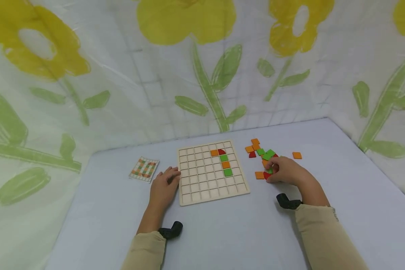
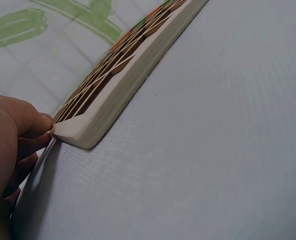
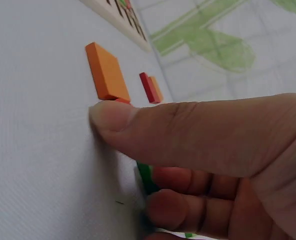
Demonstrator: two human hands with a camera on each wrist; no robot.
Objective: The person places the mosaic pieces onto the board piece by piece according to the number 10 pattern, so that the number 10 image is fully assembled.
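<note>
Board point(image 1: 213, 195): five tiles point(image 1: 224, 161) set near its far right corner; most cells bare.
Loose pile point(image 1: 260, 152): right of board, many unplaced.
Right hand point(image 1: 285, 170): fingers curled, pinching a green tile point(image 3: 145, 177).
Left hand point(image 1: 164, 185): relaxed, fingers touching board's left edge.
Pattern card point(image 1: 144, 169): left of board.

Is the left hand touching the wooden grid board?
Touching. Left wrist view shows the left hand's fingertips against the grid board's corner.

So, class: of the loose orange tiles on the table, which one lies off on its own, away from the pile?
The orange tile farthest right, beyond the right hand; the other orange ones crowd the pile beside the board.
</note>
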